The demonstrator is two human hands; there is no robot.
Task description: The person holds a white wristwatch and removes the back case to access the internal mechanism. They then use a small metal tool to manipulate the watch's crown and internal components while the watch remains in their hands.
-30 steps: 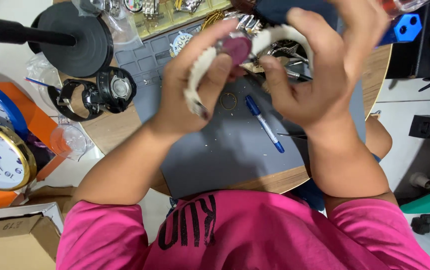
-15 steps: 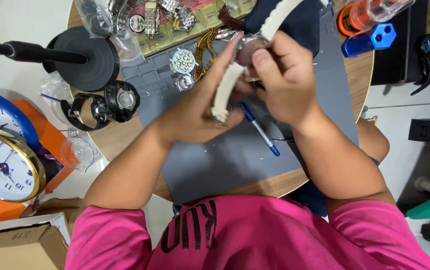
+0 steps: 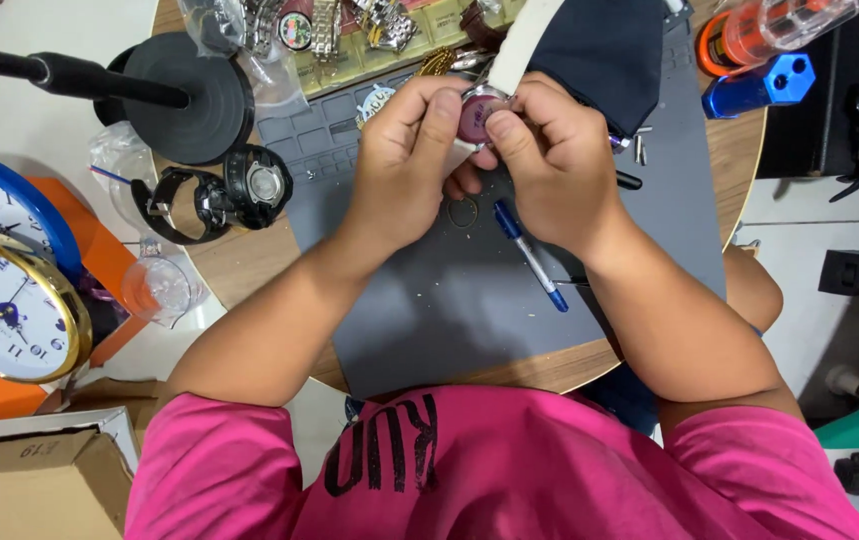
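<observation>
Both hands pinch the wristwatch (image 3: 477,112) just above the grey work mat (image 3: 469,300): my left hand (image 3: 404,160) clamps the case while my right hand (image 3: 549,160) thumbs its pink face, the cream strap (image 3: 524,45) pointing away, so loose parts drop onto the mat near the blue pen (image 3: 531,258).

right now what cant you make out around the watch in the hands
- Head view: the round pink-faced watch has its edges hidden by the thumbs of the left hand and right hand.
- Its cream strap is cut off by the top edge.
- The small metal ring on the grey mat is too small to identify.
</observation>
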